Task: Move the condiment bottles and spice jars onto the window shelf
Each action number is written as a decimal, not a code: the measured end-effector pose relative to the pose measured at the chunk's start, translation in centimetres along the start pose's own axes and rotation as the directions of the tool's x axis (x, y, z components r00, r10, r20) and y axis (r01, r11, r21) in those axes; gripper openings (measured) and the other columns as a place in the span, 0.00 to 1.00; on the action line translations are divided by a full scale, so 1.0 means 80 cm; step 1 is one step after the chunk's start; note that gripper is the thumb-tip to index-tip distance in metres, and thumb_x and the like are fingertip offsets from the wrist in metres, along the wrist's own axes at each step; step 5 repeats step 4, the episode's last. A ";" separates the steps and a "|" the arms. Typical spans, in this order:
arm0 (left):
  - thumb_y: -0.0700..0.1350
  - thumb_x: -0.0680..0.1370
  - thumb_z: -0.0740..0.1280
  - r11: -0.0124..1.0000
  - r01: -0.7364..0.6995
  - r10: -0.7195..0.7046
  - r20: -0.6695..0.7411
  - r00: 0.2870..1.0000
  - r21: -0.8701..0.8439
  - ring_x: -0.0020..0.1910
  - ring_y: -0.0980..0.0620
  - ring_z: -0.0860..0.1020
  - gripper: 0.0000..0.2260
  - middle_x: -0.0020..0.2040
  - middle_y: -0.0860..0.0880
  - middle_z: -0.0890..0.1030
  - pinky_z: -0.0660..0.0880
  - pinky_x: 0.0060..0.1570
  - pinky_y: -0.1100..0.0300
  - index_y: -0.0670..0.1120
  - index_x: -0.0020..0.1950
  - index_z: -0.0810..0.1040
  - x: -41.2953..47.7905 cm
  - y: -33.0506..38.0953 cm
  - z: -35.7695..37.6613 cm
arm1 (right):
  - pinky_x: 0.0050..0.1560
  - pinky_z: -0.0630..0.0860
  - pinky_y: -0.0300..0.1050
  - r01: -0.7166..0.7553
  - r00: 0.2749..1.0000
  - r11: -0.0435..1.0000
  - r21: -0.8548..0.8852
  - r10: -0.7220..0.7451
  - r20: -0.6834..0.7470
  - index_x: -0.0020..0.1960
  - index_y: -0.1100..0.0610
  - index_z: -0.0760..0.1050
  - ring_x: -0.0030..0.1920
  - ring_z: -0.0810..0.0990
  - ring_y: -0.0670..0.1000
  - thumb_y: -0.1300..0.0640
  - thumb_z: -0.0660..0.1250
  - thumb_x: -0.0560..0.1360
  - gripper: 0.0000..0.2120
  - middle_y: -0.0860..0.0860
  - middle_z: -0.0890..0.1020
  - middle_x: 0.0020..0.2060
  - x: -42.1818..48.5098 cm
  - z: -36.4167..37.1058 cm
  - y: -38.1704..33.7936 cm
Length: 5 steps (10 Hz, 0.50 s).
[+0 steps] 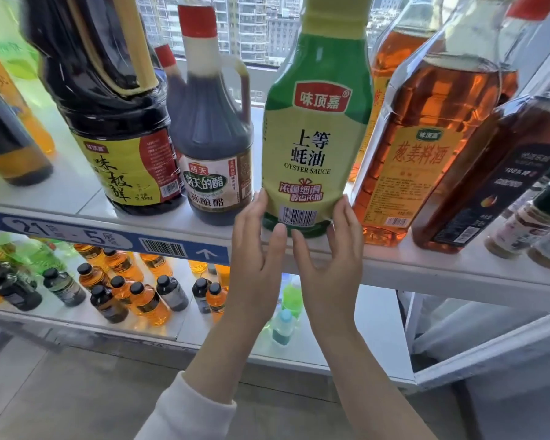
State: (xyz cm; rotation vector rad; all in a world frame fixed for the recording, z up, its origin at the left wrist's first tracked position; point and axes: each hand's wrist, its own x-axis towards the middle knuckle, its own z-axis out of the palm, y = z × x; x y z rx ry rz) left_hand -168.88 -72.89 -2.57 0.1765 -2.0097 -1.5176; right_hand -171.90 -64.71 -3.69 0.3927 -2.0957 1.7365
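Both forearms reach up from 6 o'clock. Left hand (257, 249) and right hand (331, 252) flank base of oyster sauce bottle (316, 138), fingers (342, 214) straight, slightly apart, touching its sides. Bottle upright on window shelf (442, 272); vinegar bottle (210, 147) at its 9 o'clock, cooking wine bottle (426, 147) at 3 o'clock.

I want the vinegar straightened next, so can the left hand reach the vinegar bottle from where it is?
Probably yes. The left hand rests against the oyster sauce bottle, and the vinegar bottle stands right beside it at the shelf front, with nothing between them.
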 end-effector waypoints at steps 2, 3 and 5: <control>0.53 0.77 0.55 0.999 0.035 -0.033 0.066 0.997 -0.024 0.68 0.67 0.60 0.20 0.67 0.59 0.64 0.60 0.67 0.69 0.55 0.70 0.60 0.001 0.004 -0.010 | 0.70 0.66 0.52 -0.003 0.999 1.000 -0.009 0.003 0.050 0.72 0.46 0.53 0.73 0.60 0.47 0.56 0.68 0.74 0.33 0.44 0.59 0.72 -0.003 -0.001 -0.002; 0.54 0.77 0.55 0.995 0.055 -0.048 0.088 0.995 -0.080 0.69 0.63 0.62 0.19 0.69 0.59 0.64 0.63 0.70 0.57 0.59 0.68 0.60 -0.002 0.002 -0.018 | 0.69 0.66 0.54 0.015 0.998 1.000 -0.001 -0.015 0.069 0.73 0.48 0.54 0.73 0.61 0.48 0.54 0.67 0.73 0.34 0.45 0.60 0.73 -0.010 -0.011 0.003; 0.57 0.76 0.55 0.992 0.037 -0.030 0.057 0.998 -0.118 0.68 0.61 0.65 0.19 0.68 0.58 0.68 0.65 0.68 0.55 0.59 0.67 0.63 -0.016 0.001 -0.023 | 0.66 0.70 0.51 0.080 0.996 0.994 -0.068 -0.077 0.032 0.72 0.50 0.62 0.69 0.67 0.47 0.53 0.66 0.73 0.28 0.40 0.66 0.69 -0.033 -0.015 0.001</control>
